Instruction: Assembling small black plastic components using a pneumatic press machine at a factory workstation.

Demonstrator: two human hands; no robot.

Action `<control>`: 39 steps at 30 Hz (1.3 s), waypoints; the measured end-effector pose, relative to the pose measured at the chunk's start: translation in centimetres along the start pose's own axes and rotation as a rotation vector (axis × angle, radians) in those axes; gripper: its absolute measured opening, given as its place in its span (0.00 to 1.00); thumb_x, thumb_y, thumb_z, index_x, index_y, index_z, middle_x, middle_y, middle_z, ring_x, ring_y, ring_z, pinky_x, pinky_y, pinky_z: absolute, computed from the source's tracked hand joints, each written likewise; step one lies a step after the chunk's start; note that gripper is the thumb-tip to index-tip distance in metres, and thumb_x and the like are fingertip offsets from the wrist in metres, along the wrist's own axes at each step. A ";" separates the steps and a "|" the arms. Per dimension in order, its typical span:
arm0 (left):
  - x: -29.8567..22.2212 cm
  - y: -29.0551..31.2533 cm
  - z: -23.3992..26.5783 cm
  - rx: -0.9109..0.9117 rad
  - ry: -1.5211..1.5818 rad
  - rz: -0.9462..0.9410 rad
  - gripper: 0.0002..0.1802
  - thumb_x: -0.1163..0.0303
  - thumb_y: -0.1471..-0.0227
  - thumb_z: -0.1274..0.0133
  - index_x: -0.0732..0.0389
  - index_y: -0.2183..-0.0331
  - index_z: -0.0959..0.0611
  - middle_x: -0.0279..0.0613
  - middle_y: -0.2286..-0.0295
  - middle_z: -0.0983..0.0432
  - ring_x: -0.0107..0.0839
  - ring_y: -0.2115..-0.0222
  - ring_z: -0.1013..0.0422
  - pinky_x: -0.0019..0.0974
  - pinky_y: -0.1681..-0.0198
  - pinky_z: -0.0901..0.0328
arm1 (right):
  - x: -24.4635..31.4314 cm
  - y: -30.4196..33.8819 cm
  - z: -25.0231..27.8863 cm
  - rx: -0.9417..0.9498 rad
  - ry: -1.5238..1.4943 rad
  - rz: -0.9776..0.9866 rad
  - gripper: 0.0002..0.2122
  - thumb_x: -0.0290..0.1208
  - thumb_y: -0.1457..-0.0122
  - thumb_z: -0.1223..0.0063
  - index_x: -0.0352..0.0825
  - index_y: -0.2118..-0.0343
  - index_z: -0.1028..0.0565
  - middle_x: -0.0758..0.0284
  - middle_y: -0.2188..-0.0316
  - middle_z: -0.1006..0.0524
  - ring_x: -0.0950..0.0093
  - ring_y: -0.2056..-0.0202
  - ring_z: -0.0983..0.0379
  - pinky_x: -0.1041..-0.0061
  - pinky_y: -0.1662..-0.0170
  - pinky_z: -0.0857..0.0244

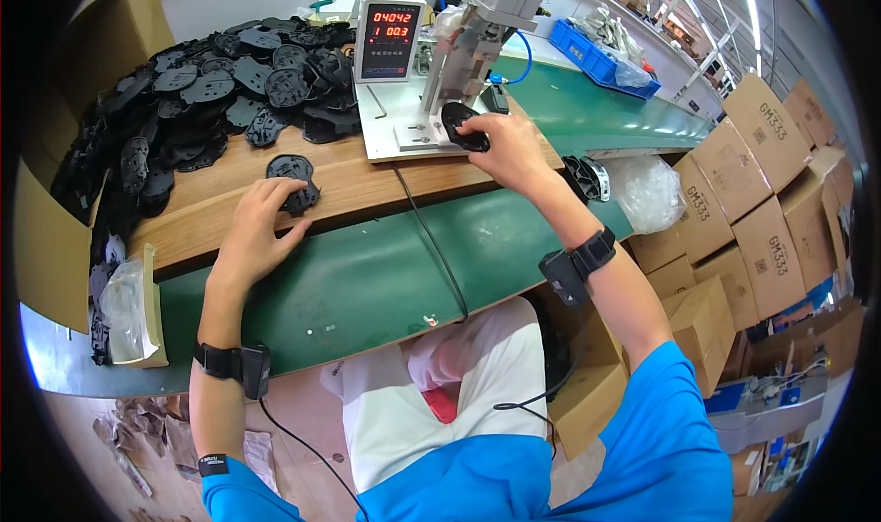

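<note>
Head view: a green bench [367,288] runs across the middle, a heap of black plastic parts [248,82] fills the upper left, and a metal press [456,68] stands top centre. Right hand [509,150] is nearly closed, thumb and fingers pinching a black oval piece [455,116] at the press's foot. Left hand [259,224] is half open, fingertips on another black piece [290,168], left of centre. Looks like loading or unloading, can't tell which; next move probably calls for careful alignment or a clean lift.
</note>
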State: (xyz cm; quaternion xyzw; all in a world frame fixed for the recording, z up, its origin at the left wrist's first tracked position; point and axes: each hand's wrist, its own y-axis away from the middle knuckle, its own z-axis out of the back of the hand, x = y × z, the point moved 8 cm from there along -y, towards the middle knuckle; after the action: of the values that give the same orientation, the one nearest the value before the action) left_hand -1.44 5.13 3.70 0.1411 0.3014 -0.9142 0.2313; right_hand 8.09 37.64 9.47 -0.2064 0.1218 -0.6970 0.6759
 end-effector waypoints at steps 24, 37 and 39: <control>1.4 0.5 1.8 -0.243 0.093 0.109 0.19 0.77 0.41 0.41 0.64 0.48 0.21 0.49 0.57 0.23 0.44 0.57 0.25 0.40 0.53 0.29 | 1.4 0.3 -0.3 -0.043 0.040 -0.037 0.13 0.22 0.54 0.38 0.36 0.63 0.19 0.58 0.68 0.16 0.56 0.62 0.18 0.57 0.56 0.25; 3.4 -0.2 -0.3 -0.186 0.207 0.066 0.20 0.74 0.30 0.55 0.67 0.40 0.27 0.51 0.47 0.24 0.41 0.46 0.27 0.36 0.41 0.36 | -0.4 0.6 -0.6 -0.071 -0.040 -0.077 0.13 0.23 0.54 0.38 0.36 0.63 0.18 0.54 0.67 0.17 0.51 0.60 0.19 0.54 0.55 0.26; 5.1 0.5 -0.7 -0.139 0.265 0.148 0.21 0.73 0.28 0.57 0.67 0.38 0.29 0.49 0.44 0.26 0.39 0.43 0.29 0.35 0.38 0.39 | 0.2 0.2 -1.3 -0.087 -0.080 -0.082 0.10 0.21 0.55 0.43 0.35 0.67 0.19 0.51 0.68 0.18 0.48 0.60 0.20 0.51 0.55 0.26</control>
State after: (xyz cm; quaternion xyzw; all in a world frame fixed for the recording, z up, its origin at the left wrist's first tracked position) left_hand -5.44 3.52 0.86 0.2657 0.3808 -0.8450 0.2653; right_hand 7.71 37.31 8.21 -0.2681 0.1164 -0.7092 0.6416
